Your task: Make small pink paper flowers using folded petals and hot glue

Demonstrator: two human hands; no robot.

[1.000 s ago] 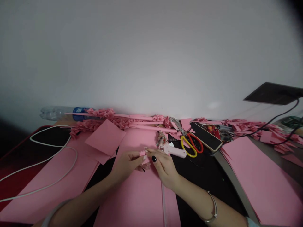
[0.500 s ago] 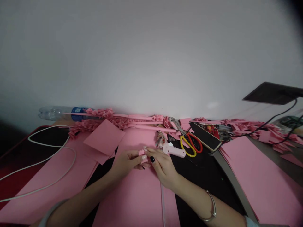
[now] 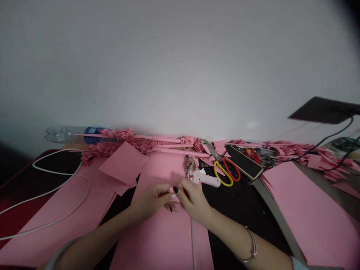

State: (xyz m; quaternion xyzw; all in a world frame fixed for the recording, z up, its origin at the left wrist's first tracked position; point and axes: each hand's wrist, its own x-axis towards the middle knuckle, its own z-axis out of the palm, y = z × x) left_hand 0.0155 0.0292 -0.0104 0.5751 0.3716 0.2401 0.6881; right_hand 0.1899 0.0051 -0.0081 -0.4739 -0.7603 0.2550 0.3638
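A small folded piece of pink paper (image 3: pixel 174 198) is pinched between both hands above a long pink sheet (image 3: pixel 157 240). My left hand (image 3: pixel 152 200) grips its left side with thumb and fingers. The fingertips of my right hand (image 3: pixel 192 198) close on its right side, the dark-nailed thumb at its top edge. Fingers cover much of the paper, so its exact shape is hard to make out. Just beyond my right hand lies a pale pink glue gun (image 3: pixel 206 179). A thin translucent stick (image 3: pixel 193 243) extends below the hands on the sheet.
Scissors (image 3: pixel 232 170), pliers (image 3: pixel 209 148) and a phone (image 3: pixel 244 162) lie behind to the right. Pink paper flowers (image 3: pixel 120 135) and a plastic bottle (image 3: pixel 66 134) line the wall. A white cable (image 3: pixel 56 173) loops at left; more pink sheets (image 3: pixel 309 213) lie at right.
Both hands have moved slightly towards me with the folded paper. My right fingers have curled in, and the right thumb now presses at the paper's top edge.
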